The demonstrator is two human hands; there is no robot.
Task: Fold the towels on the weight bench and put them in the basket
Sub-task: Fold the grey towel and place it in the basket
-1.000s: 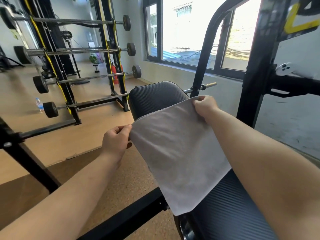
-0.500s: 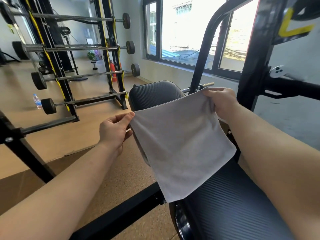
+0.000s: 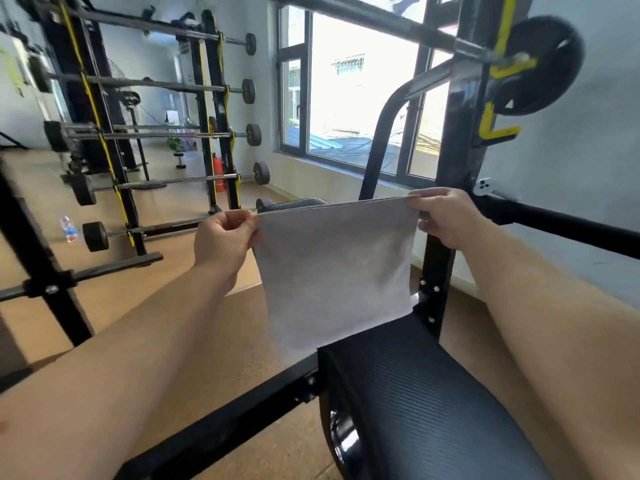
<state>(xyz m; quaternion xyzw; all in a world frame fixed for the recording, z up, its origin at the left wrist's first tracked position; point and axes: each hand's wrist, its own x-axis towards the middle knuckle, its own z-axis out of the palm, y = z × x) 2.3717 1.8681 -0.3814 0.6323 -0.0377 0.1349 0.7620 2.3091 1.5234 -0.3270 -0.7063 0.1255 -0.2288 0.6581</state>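
A grey towel [image 3: 334, 271] hangs in the air above the near end of the desk [image 3: 415, 403], stretched flat between two hands. Its top edge runs nearly level from one hand to the other, and a thin doubled line along that edge suggests two layers held together, though the fold cannot be told for sure. The lower edge slopes, its left corner dropping lowest, in front of the black ribbed padding; whether cloth and padding touch there I cannot tell.

The left hand [image 3: 223, 242] is closed in a pinch on the towel's upper left corner, thumb over curled fingers. The right hand [image 3: 443, 216] is closed on the upper right corner, fingers wrapped over the edge.

Behind the towel, the padded far section of the desk shows just above the top edge. A black upright with yellow hooks [image 3: 498, 98] stands to the right, carrying a barbell [image 3: 398, 22] with a dark plate [image 3: 543, 64]. To the left a rack of barbells [image 3: 156, 133] stands on the tan floor, with a water bottle [image 3: 68, 228] near its foot. A large window [image 3: 353, 91] fills the far wall.
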